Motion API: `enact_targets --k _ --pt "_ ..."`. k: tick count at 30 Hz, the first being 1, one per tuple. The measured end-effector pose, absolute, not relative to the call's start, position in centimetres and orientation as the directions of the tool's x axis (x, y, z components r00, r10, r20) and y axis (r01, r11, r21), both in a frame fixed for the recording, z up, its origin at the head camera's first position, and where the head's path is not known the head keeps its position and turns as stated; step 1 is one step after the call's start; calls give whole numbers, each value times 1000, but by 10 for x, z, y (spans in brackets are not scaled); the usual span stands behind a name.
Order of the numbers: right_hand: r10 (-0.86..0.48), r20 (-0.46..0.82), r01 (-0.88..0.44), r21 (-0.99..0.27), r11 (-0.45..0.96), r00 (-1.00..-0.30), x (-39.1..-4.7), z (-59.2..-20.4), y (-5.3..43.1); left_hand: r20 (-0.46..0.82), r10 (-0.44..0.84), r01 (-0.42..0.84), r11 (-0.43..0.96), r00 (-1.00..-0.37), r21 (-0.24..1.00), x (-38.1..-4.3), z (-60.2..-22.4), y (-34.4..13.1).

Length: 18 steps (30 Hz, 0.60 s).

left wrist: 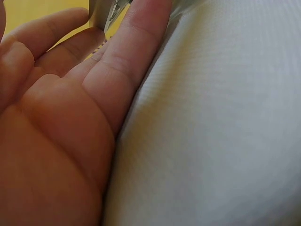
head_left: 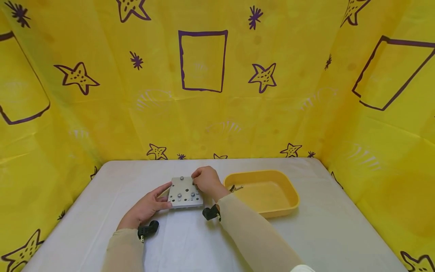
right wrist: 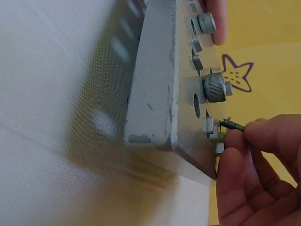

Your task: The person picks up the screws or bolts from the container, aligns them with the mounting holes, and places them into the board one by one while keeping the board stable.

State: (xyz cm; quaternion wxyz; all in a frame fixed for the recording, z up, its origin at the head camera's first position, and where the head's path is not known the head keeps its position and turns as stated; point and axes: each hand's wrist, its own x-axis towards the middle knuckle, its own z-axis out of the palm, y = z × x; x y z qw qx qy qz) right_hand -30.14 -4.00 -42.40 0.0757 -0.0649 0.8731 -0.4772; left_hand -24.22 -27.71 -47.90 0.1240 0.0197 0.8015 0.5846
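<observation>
A silver metal plate (head_left: 179, 184) with several holes is raised a little off the white table. My left hand (head_left: 146, 207) holds it by the left edge, with the thumb by the near corner and a finger by the far one. At its far right corner my right hand (head_left: 207, 181) pinches a small dark screw (right wrist: 233, 125). The threaded end of that screw points toward the plate's top face; whether it touches a hole I cannot tell. Several socket-head bolts (right wrist: 215, 88) stand in the plate. In the left wrist view only a sliver of the plate (left wrist: 99, 14) shows beyond the fingers.
Just right of my right hand lies a yellow tray (head_left: 295, 194) with a few small screws (head_left: 239, 187) at its left side. A white cloth (head_left: 190, 241) covers the table. Yellow patterned curtains (head_left: 204, 128) stand at the back and both sides.
</observation>
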Motion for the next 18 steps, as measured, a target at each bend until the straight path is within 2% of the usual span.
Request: enact_targets --k 10,15,18 --pt "-204 -81 -50 -824 565 -976 -297 -418 -39 -176 181 -108 333 -968 937 -242 -478 -277" --pt "-212 -121 7 -881 473 -970 -297 -416 -32 -175 186 -107 329 -967 938 -241 -477 -277" --pt "-198 -167 94 -938 333 -966 -297 -413 -23 -174 187 -107 323 -967 940 -240 -477 -276"
